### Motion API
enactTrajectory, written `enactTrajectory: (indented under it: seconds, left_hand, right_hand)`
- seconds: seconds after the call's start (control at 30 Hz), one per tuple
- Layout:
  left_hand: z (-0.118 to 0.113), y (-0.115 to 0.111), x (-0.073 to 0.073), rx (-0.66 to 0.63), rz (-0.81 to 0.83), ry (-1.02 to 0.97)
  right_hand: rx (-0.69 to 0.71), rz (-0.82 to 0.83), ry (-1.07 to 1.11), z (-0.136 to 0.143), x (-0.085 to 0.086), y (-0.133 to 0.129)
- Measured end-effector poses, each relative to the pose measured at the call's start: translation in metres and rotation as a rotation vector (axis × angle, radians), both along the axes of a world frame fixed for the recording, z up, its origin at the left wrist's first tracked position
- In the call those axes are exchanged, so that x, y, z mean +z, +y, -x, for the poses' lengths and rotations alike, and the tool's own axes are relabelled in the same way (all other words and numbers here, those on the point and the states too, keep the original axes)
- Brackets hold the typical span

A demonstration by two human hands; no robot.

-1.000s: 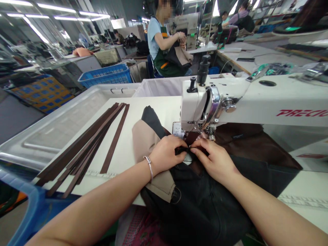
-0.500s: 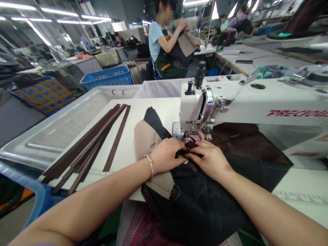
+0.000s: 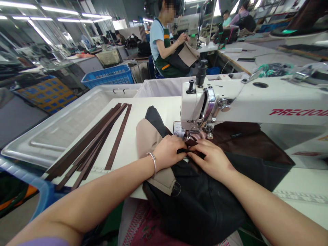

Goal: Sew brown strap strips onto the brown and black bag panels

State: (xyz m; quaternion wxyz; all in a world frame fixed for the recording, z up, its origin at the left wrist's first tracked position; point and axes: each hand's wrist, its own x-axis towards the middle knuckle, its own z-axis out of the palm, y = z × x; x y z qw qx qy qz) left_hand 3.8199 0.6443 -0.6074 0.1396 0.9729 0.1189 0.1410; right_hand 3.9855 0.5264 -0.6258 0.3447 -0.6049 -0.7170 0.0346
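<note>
Both my hands pinch folded fabric just in front of the presser foot [image 3: 192, 133] of a white sewing machine [image 3: 246, 99]. My left hand [image 3: 167, 153], with a bracelet at its wrist, is closed on the dark fabric [image 3: 205, 205], thumb and fingers nearly meeting my other hand. On the right side of the fold, my right hand [image 3: 212, 157] grips the same fabric beside a brown strip [image 3: 191, 142]. A beige panel [image 3: 147, 136] of the piece lies under my left wrist. The dark cloth drapes over the table edge into my lap; shiny brown lining [image 3: 238, 140] spreads under the machine arm.
Several loose brown strips [image 3: 102, 136] lie on the white table [image 3: 143, 106] at left. Beyond it stand a clear plastic tub [image 3: 64, 116] and a blue basket [image 3: 107, 75]. A co-worker [image 3: 164, 41] holding fabric sits behind the machine.
My hands stay at the presser foot, their fingers drawn slightly closer over the fold. The co-worker behind has lowered the hands and the fabric. The view has shifted slightly.
</note>
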Motion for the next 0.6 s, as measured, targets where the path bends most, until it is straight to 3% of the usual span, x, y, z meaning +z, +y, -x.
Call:
enactTrajectory:
  seconds: [0.2, 0.3, 0.4, 0.6]
  left_hand:
    - [0.005, -0.006, 0.009, -0.081, -0.204, 0.115]
    - [0.024, -0.019, 0.018, 0.055, -0.217, 0.184]
    - [0.039, -0.027, 0.018, 0.195, -0.250, 0.191]
    - [0.025, 0.000, 0.010, 0.052, -0.248, 0.197]
  right_hand:
    - [0.051, 0.018, -0.131, -0.001, -0.001, -0.001]
    - [0.113, 0.040, -0.227, 0.000, 0.004, -0.004]
    - [0.137, 0.063, -0.309, 0.004, 0.009, -0.008]
    - [0.112, 0.106, -0.420, 0.010, 0.012, -0.012]
